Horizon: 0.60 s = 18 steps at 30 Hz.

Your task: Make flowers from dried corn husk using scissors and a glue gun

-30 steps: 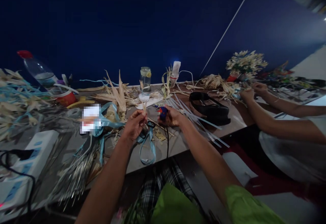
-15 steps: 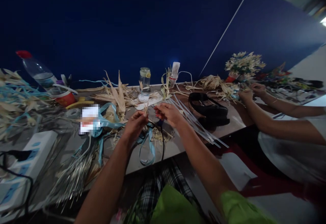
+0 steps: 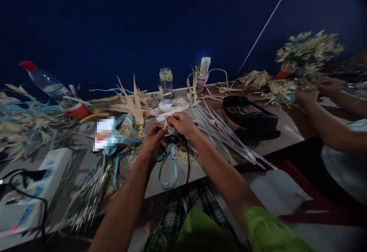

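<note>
My left hand [image 3: 154,136] pinches a small pale piece of what looks like dried corn husk [image 3: 165,123] between thumb and fingertips. From the right, my right hand [image 3: 183,124] closes its thumb and forefinger on the upper end of that same piece. The fingertips of both hands nearly meet. Under them lie a dark tool with a black cord [image 3: 187,160] and a loop of light blue ribbon [image 3: 169,183]. Just beyond the hands is a small white round dish [image 3: 164,107]. The tool's shape is mostly hidden.
Dried husks [image 3: 137,109] and a lidded glass jar [image 3: 166,82] stand behind. Clear sticks [image 3: 229,137] and a black headset-like object [image 3: 250,116] lie right. At left are a power strip [image 3: 43,191], metal wires [image 3: 88,198] and a bottle [image 3: 47,82]. Another person's hands [image 3: 306,97] work at right.
My right hand has come in to the left and now pinches the husk piece with my left hand. The view has shifted slightly; the other person's hands appear farther right.
</note>
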Tool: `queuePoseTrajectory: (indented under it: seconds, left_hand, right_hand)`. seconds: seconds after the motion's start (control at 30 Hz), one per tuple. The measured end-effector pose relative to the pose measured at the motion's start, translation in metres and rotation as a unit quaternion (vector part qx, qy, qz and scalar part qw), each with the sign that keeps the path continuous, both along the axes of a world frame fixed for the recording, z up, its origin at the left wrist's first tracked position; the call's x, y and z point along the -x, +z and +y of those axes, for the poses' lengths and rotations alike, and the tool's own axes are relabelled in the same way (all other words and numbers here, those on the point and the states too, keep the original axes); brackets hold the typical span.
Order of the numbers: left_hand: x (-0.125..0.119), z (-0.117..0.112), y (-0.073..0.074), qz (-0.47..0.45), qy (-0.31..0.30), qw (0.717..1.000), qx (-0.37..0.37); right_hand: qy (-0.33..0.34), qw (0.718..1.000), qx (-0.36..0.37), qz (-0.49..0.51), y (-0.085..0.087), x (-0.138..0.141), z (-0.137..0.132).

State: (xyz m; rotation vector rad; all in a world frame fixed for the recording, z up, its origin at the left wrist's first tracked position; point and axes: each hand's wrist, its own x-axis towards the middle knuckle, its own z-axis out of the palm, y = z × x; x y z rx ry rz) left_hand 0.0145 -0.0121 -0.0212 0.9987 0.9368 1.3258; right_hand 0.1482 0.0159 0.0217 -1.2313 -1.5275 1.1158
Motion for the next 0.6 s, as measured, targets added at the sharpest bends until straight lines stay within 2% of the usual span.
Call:
queuePoseTrajectory:
  seconds: [0.17,0.33,0.47,0.6]
  left_hand:
    - [0.000,-0.001,0.002,0.050,0.008,0.999,-0.008]
    - [0.000,-0.002,0.003,0.081,0.012,0.997,-0.010]
    - [0.000,-0.004,0.005,0.033,-0.009,0.999,0.012]
    - [-0.003,-0.006,0.011,-0.039,-0.007,0.999,0.014]
  right_hand:
    - [0.020,1.000,0.000,-0.006,-0.001,-0.007,0.001]
    - [0.042,0.995,0.057,0.074,-0.005,-0.009,0.002]
    - [0.061,0.974,0.124,0.178,-0.003,-0.009,0.000]
    - [0.101,0.937,0.203,0.266,0.002,-0.010,-0.002]
